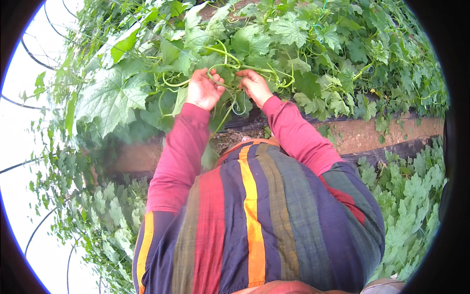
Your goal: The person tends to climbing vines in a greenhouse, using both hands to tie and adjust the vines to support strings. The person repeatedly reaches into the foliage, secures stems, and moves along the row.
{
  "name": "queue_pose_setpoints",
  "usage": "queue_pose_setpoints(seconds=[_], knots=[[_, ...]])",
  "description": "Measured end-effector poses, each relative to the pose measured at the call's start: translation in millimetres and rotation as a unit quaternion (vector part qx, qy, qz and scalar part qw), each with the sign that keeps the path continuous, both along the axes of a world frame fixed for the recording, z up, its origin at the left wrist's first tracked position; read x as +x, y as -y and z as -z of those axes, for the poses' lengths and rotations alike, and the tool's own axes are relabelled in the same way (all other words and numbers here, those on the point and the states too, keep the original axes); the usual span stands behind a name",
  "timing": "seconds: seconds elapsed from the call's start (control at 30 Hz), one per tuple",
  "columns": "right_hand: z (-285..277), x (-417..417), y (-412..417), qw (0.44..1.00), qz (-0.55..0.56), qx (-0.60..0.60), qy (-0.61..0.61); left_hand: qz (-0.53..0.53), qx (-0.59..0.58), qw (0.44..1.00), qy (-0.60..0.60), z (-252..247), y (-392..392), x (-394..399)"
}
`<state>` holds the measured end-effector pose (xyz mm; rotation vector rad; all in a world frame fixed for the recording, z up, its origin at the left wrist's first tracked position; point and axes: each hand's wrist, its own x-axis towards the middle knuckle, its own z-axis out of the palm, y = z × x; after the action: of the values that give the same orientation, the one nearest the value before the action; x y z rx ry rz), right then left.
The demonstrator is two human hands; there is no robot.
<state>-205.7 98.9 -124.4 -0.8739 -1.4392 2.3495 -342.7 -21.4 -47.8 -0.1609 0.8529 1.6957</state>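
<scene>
A thin green vine stem (222, 85) curves over the fingers of my left hand (205, 90), which is turned palm up and grips it between thumb and fingers. Close by on the right, my right hand (256, 87) has its fingers bent near the same tangle of stems; whether anything is pinched there is hidden. A thicker vine (253, 67) with curling ends crosses just above both hands. Below and between them hangs a pale blue wire loop or clip (239, 108), beside a stem (223, 123) slanting down towards me. Broad lobed leaves (112, 93) surround my left hand.
Dense climbing foliage (352, 47) fills the far side, with a teal tie (318, 33) in it. Bare soil (389, 134) runs between dark plastic sheeting edges (385, 151). More leafy plants (411, 205) grow at right and left behind me. Dark curved hoops (35, 55) stand at left.
</scene>
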Motion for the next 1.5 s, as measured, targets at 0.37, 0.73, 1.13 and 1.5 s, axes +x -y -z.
queue_pose_setpoints(seconds=[0.37,0.73,1.13,1.5], knots=[[-12.1,16.9,-12.9,0.903,-0.011,-0.358,-0.237,0.013,-0.007,0.999,0.043,19.2,12.3,26.1],[-32.6,52.7,-11.0,0.896,-0.110,-0.350,-0.253,0.084,0.003,0.996,0.043,35.1,31.4,50.7],[-83.3,92.2,-18.7,0.953,0.061,-0.251,-0.160,0.125,-0.189,0.960,-0.164,59.4,36.9,69.8],[-64.6,112.3,-9.9,0.994,0.018,-0.084,0.066,0.261,-0.027,0.870,-0.417,-51.4,13.1,135.7]])
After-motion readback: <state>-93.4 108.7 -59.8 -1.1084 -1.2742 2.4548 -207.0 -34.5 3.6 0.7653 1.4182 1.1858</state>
